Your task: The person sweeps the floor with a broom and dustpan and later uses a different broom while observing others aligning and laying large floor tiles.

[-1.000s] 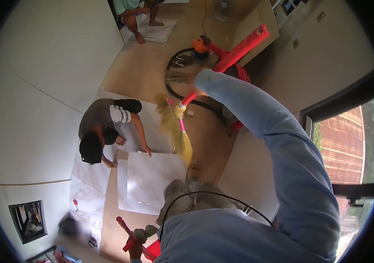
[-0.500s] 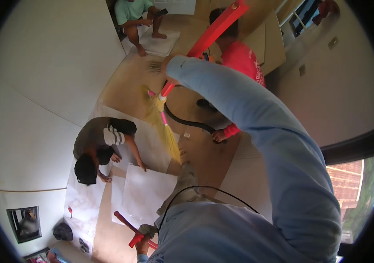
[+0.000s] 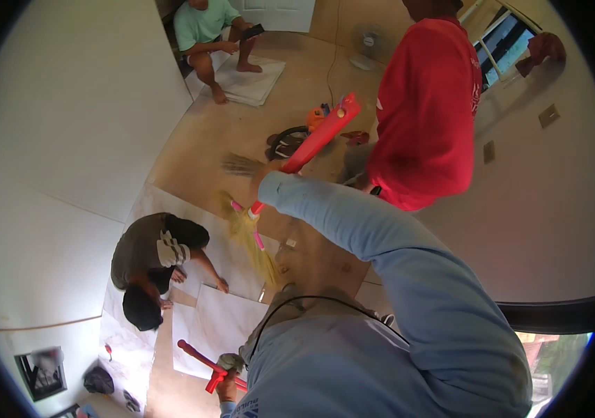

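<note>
My right hand (image 3: pixel 264 180), at the end of a long blue sleeve, is closed around the red handle (image 3: pixel 320 136) of a soft broom. The broom's yellow bristles (image 3: pixel 259 261), with pink bands, hang down over the floor, slightly blurred. Some grey bristles (image 3: pixel 242 164) show beside that hand; I cannot tell whether they are held too. Low in the view my left hand (image 3: pixel 225 383) is closed around a red tube (image 3: pixel 200 354) with a short crosspiece. Something greyish (image 3: pixel 230 361) sits against this hand, its kind unclear.
A person in dark clothes and a black cap (image 3: pixel 160 268) crouches over pale marbled panels (image 3: pixel 217 324) at the left. A person in a red top (image 3: pixel 423 115) stands at the right. Another sits at the back (image 3: pixel 205 28). A fan (image 3: pixel 367 45) and orange tool (image 3: pixel 317 118) are beyond.
The person in red has straightened up and moved right. My right hand and the broom appear lower in view. The crouching person has shifted slightly lower in the picture.
</note>
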The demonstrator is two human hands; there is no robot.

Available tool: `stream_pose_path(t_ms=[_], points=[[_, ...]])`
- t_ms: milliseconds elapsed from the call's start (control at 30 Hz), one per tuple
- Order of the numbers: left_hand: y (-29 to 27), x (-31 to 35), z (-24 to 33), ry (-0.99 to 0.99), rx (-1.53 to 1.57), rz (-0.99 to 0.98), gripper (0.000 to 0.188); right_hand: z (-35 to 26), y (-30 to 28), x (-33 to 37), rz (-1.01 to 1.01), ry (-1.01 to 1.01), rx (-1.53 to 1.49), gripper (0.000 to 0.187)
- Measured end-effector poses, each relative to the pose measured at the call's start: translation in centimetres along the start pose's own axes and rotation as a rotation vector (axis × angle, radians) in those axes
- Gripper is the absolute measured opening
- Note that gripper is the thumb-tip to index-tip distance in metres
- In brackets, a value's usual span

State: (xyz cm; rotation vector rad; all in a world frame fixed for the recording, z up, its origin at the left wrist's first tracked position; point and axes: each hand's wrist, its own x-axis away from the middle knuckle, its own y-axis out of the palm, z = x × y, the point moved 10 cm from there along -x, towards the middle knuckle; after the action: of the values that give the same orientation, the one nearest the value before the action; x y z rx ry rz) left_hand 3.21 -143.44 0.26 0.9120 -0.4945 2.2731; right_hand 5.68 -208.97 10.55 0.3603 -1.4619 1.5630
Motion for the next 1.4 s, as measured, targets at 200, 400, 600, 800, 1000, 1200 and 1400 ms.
stream_pose_path(t_ms=[200,400,600,800,1000,1200,1400], points=[[3.4,-2.8,2.5,-0.145,-0.072,0.117,0.015,4.8,2.6,-1.9,-0.057,0.021,-0.060,0.041],[5.7,-6.1,7.0,-0.031,-0.128,0.110,0.016,8.4,5.8,-2.6,-0.099,0.053,-0.105,0.039],[11.7,-9.1,12.7,0.088,-0.132,0.073,0.023,14.2,9.7,-4.4,-0.122,0.086,-0.147,0.038],[21.2,-10.7,17.5,0.112,-0.187,0.088,0.033,24.6,13.4,-5.7,-0.127,0.109,-0.202,0.037],[31.8,-12.5,25.0,0.201,-0.253,0.132,0.047,35.9,17.3,-6.3,-0.153,0.166,-0.239,0.036],[43.5,-16.5,33.5,0.239,-0.272,0.086,0.035,48.5,21.8,-4.5,-0.225,0.277,-0.262,0.035],[48.4,-22.2,37.7,0.392,-0.668,0.042,0.031,57.8,24.8,-4.6,-0.196,0.326,-0.274,0.038]])
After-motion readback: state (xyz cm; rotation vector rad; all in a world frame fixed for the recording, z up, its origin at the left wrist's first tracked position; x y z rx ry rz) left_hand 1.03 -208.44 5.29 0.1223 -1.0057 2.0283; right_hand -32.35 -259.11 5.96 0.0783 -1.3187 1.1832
